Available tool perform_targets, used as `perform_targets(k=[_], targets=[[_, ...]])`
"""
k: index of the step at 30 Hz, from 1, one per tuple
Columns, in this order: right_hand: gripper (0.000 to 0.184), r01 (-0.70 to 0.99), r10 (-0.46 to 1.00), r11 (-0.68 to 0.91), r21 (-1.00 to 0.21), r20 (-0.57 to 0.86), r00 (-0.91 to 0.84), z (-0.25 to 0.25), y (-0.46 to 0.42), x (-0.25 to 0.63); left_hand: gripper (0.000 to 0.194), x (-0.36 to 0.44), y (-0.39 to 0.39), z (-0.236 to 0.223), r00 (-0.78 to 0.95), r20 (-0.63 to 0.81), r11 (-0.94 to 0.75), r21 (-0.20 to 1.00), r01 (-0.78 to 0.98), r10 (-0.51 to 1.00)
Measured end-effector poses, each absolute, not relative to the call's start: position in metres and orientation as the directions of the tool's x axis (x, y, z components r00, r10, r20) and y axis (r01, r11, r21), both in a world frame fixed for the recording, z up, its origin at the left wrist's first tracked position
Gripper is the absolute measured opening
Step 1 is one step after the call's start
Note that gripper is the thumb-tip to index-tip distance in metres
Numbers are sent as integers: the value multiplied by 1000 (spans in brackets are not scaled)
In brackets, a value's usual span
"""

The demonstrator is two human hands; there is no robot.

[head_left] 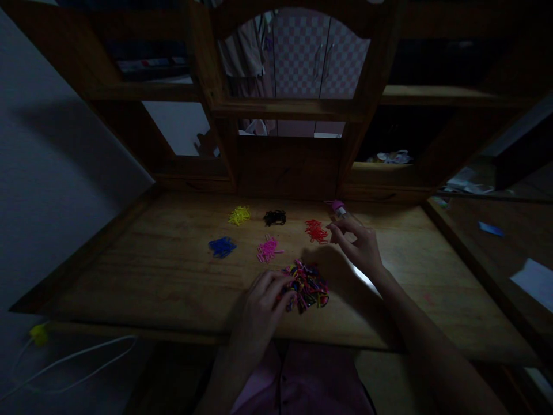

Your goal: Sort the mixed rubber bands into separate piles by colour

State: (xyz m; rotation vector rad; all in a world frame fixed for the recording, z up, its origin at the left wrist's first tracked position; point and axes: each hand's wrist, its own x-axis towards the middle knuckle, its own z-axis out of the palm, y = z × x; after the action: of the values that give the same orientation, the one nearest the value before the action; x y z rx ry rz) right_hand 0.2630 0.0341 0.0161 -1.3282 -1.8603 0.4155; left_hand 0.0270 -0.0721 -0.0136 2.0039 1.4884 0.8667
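A heap of mixed-colour small clips, looking like paper clips or pins, lies near the front of the wooden desk. My left hand rests at its left edge, thumb and forefinger apart and touching the clips. Beside the red clips, my right hand hovers with thumb and forefinger pinched together; anything between them is too small to make out. Separate piles hold yellow clips, black clips, blue clips and pink clips.
Behind my right hand is a small item with a purple top. A wooden shelf unit rises at the desk's back. To the right, a lower surface holds a blue packet and white paper. A white cable hangs at left.
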Motion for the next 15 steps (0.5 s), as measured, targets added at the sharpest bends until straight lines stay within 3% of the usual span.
perform_targets(k=[3,6,12,15], targets=[[28,640,900,383,-666,425,-96,13,36,265,24,49,-74,-9,372,212,-422,599,681,903],[27,625,893,383,-680,446,-62,9,39,266,16,61,-73,-12,402,199,-442,544,713,894],[27,561,896,389,-731,441,-47,5,42,266,9,62,-70,-16,352,204,-398,622,674,914],[28,474,920,389,-790,354,-165,10,42,267,6,57,-68,-16,271,243,-361,708,607,931]])
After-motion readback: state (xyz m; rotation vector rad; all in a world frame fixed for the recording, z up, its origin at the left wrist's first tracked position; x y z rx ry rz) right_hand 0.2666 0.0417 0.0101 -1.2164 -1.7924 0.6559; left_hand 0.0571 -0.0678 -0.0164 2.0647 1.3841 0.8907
